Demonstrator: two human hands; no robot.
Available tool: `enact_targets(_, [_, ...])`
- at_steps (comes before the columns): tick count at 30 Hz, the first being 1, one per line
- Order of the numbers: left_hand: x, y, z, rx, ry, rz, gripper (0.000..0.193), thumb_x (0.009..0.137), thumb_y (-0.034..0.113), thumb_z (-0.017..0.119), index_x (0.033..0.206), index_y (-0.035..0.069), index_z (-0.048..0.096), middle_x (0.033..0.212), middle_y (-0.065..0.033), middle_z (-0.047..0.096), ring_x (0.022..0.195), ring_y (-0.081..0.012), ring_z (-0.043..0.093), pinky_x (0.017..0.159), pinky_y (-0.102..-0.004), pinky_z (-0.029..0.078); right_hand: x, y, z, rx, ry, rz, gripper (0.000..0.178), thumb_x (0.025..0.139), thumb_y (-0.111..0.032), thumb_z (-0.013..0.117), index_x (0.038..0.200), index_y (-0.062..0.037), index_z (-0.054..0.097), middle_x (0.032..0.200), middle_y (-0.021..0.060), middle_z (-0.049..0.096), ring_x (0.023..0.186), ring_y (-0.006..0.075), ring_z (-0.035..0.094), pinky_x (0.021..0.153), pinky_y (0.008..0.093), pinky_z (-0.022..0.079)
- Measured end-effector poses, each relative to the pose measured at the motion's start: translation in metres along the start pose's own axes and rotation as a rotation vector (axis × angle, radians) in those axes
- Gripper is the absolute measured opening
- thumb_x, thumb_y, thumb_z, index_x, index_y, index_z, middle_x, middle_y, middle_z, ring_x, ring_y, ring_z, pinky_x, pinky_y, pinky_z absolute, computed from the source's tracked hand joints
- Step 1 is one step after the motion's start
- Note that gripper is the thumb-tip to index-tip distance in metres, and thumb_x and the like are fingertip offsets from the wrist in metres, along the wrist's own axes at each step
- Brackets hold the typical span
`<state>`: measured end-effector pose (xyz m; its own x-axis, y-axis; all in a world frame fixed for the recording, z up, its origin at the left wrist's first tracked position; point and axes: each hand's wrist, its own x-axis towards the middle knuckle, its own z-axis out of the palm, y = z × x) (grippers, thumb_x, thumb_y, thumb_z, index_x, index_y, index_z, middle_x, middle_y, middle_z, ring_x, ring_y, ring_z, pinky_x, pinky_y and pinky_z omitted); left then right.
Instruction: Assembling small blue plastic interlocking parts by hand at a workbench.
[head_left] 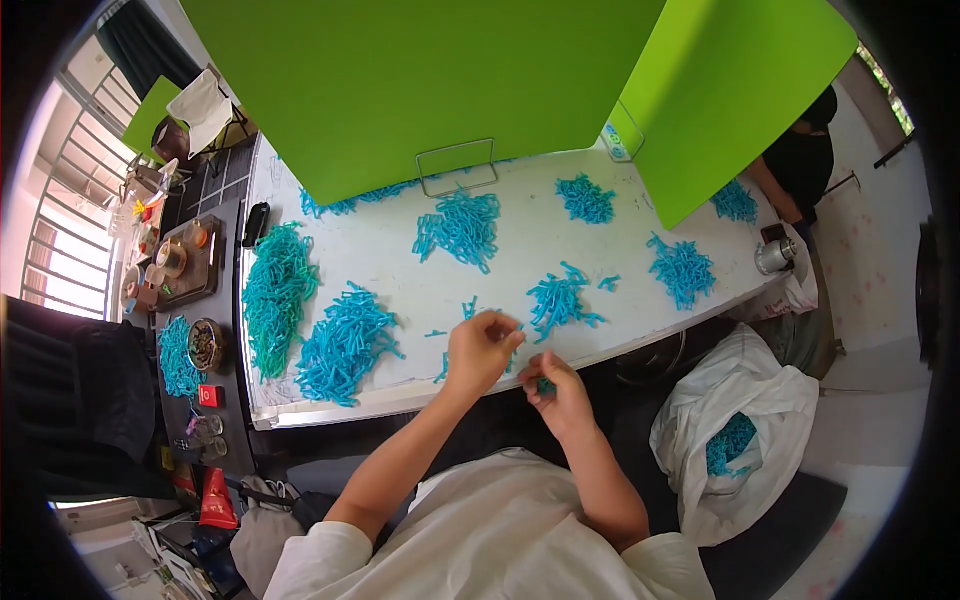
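The left hand (480, 348) is over the front edge of the white flat-topped table (400, 385), its thumb and fingertips drawn nearly together; whether they grip anything cannot be told. The right hand (565, 395), just beyond that edge, is curled round small teal-green plastic pieces (545, 385), apparently so that they stay cupped in the palm while its fingertips remain near the left hand's. A small heap of slim bright-blue plastic pieces (560, 302) lies just beyond the hands, seemingly placed for short reach. Toward the left edge, a long heap of green-teal plastic pieces (278, 300) lies beside a large mound of blue plastic pieces (347, 345), presumably grouped by colour. Right of the person, a crumpled white sack (690, 425) gapes upward, leaving the teal pieces inside (730, 447) accessible.
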<state>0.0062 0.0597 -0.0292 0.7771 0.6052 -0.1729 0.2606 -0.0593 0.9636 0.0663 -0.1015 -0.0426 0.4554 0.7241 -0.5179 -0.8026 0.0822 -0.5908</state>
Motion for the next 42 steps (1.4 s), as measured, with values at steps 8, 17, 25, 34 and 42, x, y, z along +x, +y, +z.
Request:
enact_targets(8, [0.004, 0.027, 0.02, 0.275, 0.083, 0.313, 0.016, 0.078, 0.006, 0.075, 0.094, 0.004, 0.072, 0.094, -0.0103, 0.069, 0.069, -0.0259, 0.067, 0.06, -0.0334, 0.052, -0.013, -0.017, 0.009, 0.385, 0.125, -0.052, 0.056, 0.104, -0.048, 0.04, 0.115, 0.0046, 0.057, 0.108, 0.0189, 0.062, 0.101, 0.0316, 0.063, 0.095, 0.0441, 0.053])
enact_targets(17, [-0.055, 0.022, -0.012, 0.51, 0.031, 0.438, 0.018, 0.066, 0.005, 0.077, 0.083, 0.01, 0.073, 0.077, -0.0059, 0.059, 0.075, -0.0278, 0.058, 0.067, -0.0388, 0.049, -0.006, 0.002, 0.028, 0.232, -0.035, 0.043, 0.061, 0.105, -0.05, 0.037, 0.128, 0.005, 0.052, 0.114, 0.012, 0.059, 0.102, 0.0218, 0.059, 0.09, 0.0377, 0.051])
enact_targets(25, [-0.061, 0.007, -0.035, 0.39, 0.053, 0.317, 0.013, 0.067, 0.003, 0.076, 0.078, 0.007, 0.071, 0.08, -0.0089, 0.062, 0.076, -0.0289, 0.063, 0.066, -0.0391, 0.051, 0.0, 0.023, 0.044, 0.254, -0.04, 0.079, 0.053, 0.105, -0.043, 0.042, 0.127, 0.0036, 0.055, 0.116, 0.0107, 0.061, 0.101, 0.0191, 0.061, 0.09, 0.034, 0.052])
enact_targets(34, [-0.072, 0.021, -0.045, 0.333, -0.006, 0.27, 0.013, 0.068, 0.001, 0.076, 0.079, 0.006, 0.071, 0.079, -0.0098, 0.062, 0.071, -0.0271, 0.064, 0.062, -0.0362, 0.052, -0.004, 0.027, 0.053, 0.134, -0.022, 0.12, 0.054, 0.105, -0.043, 0.042, 0.126, 0.0038, 0.058, 0.114, 0.0103, 0.063, 0.102, 0.0184, 0.062, 0.089, 0.0328, 0.053])
enact_targets(42, [-0.068, -0.002, -0.064, 0.136, 0.075, 0.125, 0.009, 0.075, -0.004, 0.075, 0.08, 0.004, 0.072, 0.083, -0.0063, 0.063, 0.066, -0.0167, 0.059, 0.057, -0.0289, 0.046, -0.003, 0.029, 0.059, -0.039, -0.02, 0.194, 0.031, 0.101, -0.031, 0.056, 0.111, -0.0032, 0.064, 0.102, 0.0085, 0.068, 0.089, 0.0177, 0.068, 0.079, 0.0323, 0.058])
